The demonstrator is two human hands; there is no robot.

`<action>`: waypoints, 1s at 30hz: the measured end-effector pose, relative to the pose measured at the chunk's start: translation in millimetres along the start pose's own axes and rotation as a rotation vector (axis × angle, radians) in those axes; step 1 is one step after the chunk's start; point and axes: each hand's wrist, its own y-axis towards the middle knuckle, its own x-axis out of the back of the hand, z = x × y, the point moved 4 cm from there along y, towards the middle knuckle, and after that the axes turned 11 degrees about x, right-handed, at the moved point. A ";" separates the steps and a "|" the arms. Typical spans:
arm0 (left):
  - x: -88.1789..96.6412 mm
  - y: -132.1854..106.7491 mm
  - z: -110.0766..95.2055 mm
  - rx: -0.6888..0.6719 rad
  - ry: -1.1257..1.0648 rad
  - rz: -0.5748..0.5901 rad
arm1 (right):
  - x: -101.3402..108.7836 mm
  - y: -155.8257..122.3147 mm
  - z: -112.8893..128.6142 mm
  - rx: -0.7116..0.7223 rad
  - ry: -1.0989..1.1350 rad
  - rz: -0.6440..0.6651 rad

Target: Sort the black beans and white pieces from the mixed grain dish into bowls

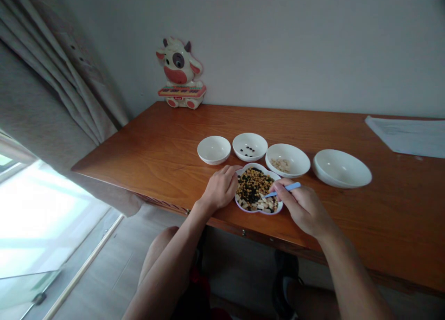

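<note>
Left hand (220, 188) laid loosely against a scalloped plate, right hand (302, 208) pinching blue plastic tweezers (290, 188)

The tweezers' tip is lowered into a mixed heap of round yellow beans, small black beans and pale slivers (251, 188), held in the white, lilac-edged plate (259, 166) near the edge of a glossy wooden table (114, 160), low in the frame's centre. Nothing is grasped by the left hand. Just beyond, smooth round white bowls are lined up: a small bowl (213, 149), a bowl of black beans (249, 146), a bowl of pale chips (287, 161) and a wide bowl (340, 168). A glazed cow figurine (179, 74) is placed upper centre, a pleated curtain (52, 92) hangs upper left, and paper sheets (406, 135) lie upper right.
</note>
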 end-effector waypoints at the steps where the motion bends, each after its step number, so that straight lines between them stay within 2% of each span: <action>1: 0.2 0.0 -0.3 0.001 0.000 -0.001 | 0.2 0.3 -0.2 -0.006 0.001 -0.009; 6: 0.9 0.2 -1.2 0.000 -0.001 0.004 | 1.7 0.0 -3.3 -0.043 0.034 -0.063; 15: 1.9 0.0 -2.1 -0.004 -0.009 0.000 | 5.3 -6.7 -20.1 -0.203 0.261 -0.223; 21: 2.0 0.2 -2.7 -0.004 -0.014 0.008 | 10.7 -5.5 -26.8 -0.298 0.487 -0.493; 26: -0.1 0.1 -0.1 0.000 -0.008 0.005 | 15.5 -3.5 -34.1 -0.305 0.673 -0.771; 30: -0.1 -0.1 -0.7 -0.001 -0.008 0.004 | 18.7 -3.0 -36.5 -0.303 0.708 -0.899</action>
